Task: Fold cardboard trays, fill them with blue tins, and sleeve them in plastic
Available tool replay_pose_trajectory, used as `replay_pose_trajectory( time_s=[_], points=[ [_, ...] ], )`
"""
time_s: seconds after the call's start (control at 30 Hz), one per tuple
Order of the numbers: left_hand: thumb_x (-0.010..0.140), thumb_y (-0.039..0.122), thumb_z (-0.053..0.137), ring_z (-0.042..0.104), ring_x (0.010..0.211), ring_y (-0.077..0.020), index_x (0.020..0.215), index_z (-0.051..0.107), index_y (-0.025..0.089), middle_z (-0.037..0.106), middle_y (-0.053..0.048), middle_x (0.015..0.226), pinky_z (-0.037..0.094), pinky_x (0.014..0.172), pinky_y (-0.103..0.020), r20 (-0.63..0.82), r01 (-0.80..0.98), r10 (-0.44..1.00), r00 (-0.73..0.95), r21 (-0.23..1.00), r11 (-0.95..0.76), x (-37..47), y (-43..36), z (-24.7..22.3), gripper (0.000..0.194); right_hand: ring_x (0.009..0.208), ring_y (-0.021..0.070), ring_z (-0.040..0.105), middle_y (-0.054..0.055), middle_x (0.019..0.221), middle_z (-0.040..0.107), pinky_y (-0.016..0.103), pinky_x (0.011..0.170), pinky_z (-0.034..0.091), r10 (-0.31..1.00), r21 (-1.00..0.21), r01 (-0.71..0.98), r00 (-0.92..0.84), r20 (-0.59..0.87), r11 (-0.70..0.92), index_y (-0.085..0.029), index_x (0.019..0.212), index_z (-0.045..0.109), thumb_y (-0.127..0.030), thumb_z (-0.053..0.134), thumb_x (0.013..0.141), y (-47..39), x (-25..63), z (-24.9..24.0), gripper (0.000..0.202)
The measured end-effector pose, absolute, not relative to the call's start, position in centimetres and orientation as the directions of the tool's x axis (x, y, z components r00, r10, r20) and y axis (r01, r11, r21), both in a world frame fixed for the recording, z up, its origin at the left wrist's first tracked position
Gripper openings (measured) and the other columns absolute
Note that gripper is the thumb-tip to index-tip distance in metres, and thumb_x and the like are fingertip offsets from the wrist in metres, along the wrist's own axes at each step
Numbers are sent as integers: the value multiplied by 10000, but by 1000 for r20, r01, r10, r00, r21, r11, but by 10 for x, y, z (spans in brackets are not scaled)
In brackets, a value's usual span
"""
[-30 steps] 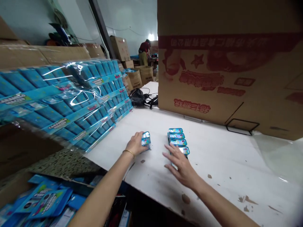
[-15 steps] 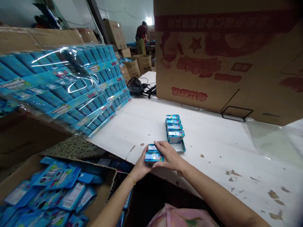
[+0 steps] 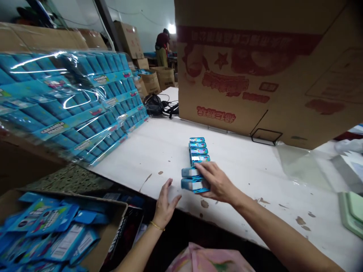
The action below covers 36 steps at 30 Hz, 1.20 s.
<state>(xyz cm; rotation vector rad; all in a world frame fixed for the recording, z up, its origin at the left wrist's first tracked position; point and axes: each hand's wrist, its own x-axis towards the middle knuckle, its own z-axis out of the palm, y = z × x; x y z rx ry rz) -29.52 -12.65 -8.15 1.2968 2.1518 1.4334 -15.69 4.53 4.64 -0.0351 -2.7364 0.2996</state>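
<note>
My right hand (image 3: 217, 182) grips two small blue boxes (image 3: 188, 184) side by side, tilted so that their long sides show. They hang over the near end of a row of blue boxes (image 3: 199, 151) lined up on the white table. The tray under that row is mostly hidden by my hand and the held boxes. To the left, my left hand (image 3: 166, 204) is empty near the table's front edge, thumb and fingers apart.
An open carton (image 3: 113, 234) of blue packets (image 3: 62, 226) stands at lower left. Plastic-wrapped display packs (image 3: 85, 102) lean at left. A large cardboard box (image 3: 244, 83) stands across the table's back. A green object (image 3: 350, 211) lies at right. One person (image 3: 162, 47) works far behind.
My right hand has carried the two boxes right and tipped them toward the row. My left hand has let go of them and opened. The view has turned slightly right.
</note>
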Motion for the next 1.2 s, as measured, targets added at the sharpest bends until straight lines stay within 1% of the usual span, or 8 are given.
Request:
replay_pose_trajectory(
  time_s=[0.1, 0.33, 0.53, 0.73, 0.9, 1.03, 1.13, 1.2],
  points=[
    [802, 251, 446, 472, 1062, -195, 1166, 440, 204, 524, -92, 1106, 384, 919, -378, 382, 701, 790, -479, 708, 83, -276, -110, -72, 367, 1084, 280, 374, 141, 1206, 383, 440, 908, 346, 128, -154, 66, -891, 435, 986, -170, 1371, 97, -420, 516, 741, 64, -137, 37, 797],
    [800, 194, 422, 500, 1002, -220, 1110, 511, 195, 517, -100, 1167, 429, 825, -403, 329, 831, 893, -308, 550, 83, -257, -77, -59, 322, 1058, 287, 378, 144, 1187, 406, 427, 914, 347, 153, -46, 146, -943, 294, 988, -131, 1347, 213, -340, 570, 707, 70, -143, 13, 763],
    [823, 212, 370, 529, 958, -181, 1004, 565, 166, 518, -104, 1068, 452, 834, -337, 313, 719, 831, -459, 681, 140, -264, -87, -66, 269, 1102, 292, 377, 135, 1201, 437, 427, 918, 325, 147, -57, 140, -975, 165, 989, -172, 1330, 266, -442, 605, 666, 80, -169, 30, 793],
    [812, 246, 402, 543, 925, -175, 934, 594, 183, 540, -84, 979, 464, 814, -330, 293, 641, 806, -513, 756, 133, -269, -90, -67, 235, 1287, 328, 107, 134, 1416, 171, 546, 998, 85, 239, -37, 237, -969, 60, 971, -163, 1344, 230, -663, 544, 596, 92, -178, 18, 953],
    [802, 293, 424, 550, 922, -179, 929, 592, 178, 548, -86, 965, 463, 826, -342, 255, 558, 774, -580, 816, 150, -279, -82, -64, 239, 1292, 298, 132, 111, 1404, 222, 532, 1012, 67, 156, -131, 152, -988, 18, 980, -184, 1347, 228, -716, 422, 643, 102, -192, 20, 903],
    [805, 380, 405, 509, 1024, -201, 1033, 546, 153, 547, -114, 1072, 399, 923, -390, 136, 413, 740, -659, 887, 204, -288, -76, -63, 351, 1287, 279, 164, 99, 1396, 247, 525, 1018, 65, 273, -195, 253, -958, 86, 948, -180, 1314, 309, -631, 373, 753, 96, -222, 30, 723],
    [817, 457, 346, 461, 1119, -207, 1167, 458, 151, 485, -117, 1221, 316, 998, -417, -43, 190, 726, -687, 953, 236, -294, -65, -64, 478, 1278, 242, 215, 69, 1382, 288, 493, 1023, 135, 242, -323, 220, -970, 31, 921, -202, 1283, 361, -602, 402, 760, 103, -224, 31, 659],
    [817, 499, 309, 439, 1152, -206, 1223, 407, 164, 428, -104, 1291, 330, 994, -398, -141, 34, 720, -679, 974, 222, -298, -51, -65, 535, 1255, 184, 278, 46, 1373, 313, 407, 1017, 227, 360, -424, 265, -919, 162, 866, -222, 1268, 379, -563, 389, 790, 121, -198, 24, 586]
  ],
)
